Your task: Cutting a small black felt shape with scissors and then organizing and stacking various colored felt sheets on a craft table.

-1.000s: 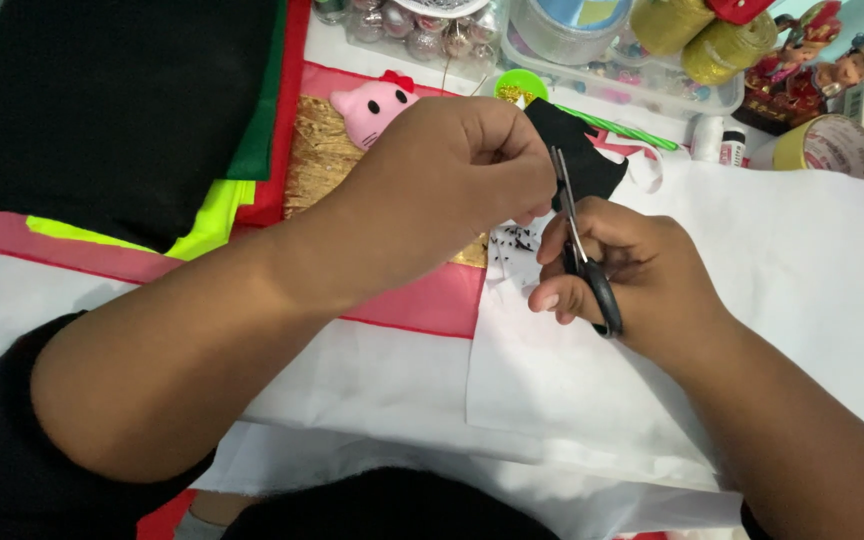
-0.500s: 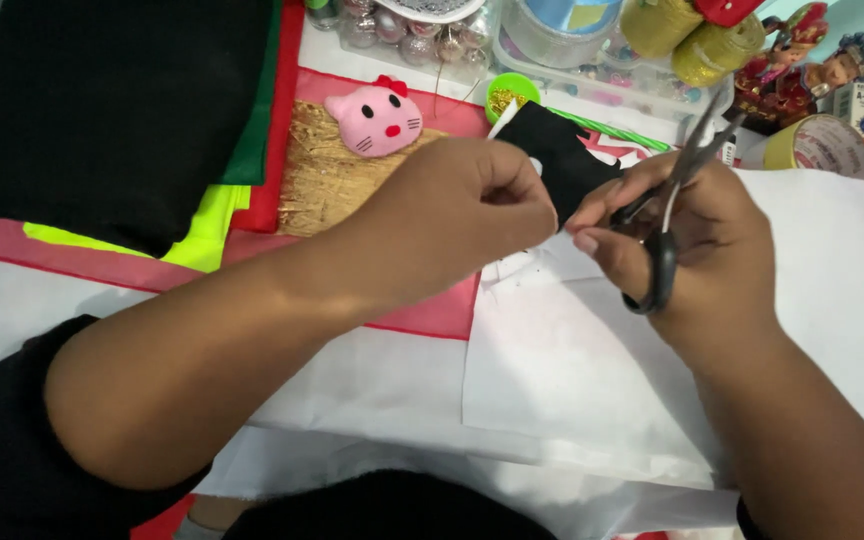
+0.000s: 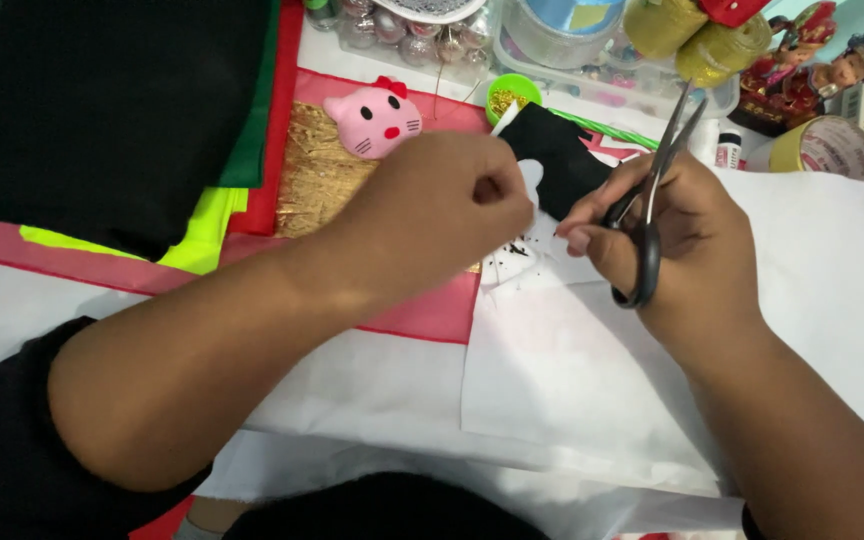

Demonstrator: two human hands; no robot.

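Two hands: scissors (image 3: 652, 200) right, black felt (image 3: 562, 165) left.

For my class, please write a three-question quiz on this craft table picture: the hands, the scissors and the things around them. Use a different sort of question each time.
1. True or false: the right hand holds black-handled scissors with the blades pointing away from the person.
2. Which thing lies just beyond the left hand? A) a blue cup B) a pink cat-face toy C) a wooden ruler
3. Fill in: the left hand pinches a piece of ______ fabric with white paper pinned to it.

Key: 1 true; 2 B; 3 black
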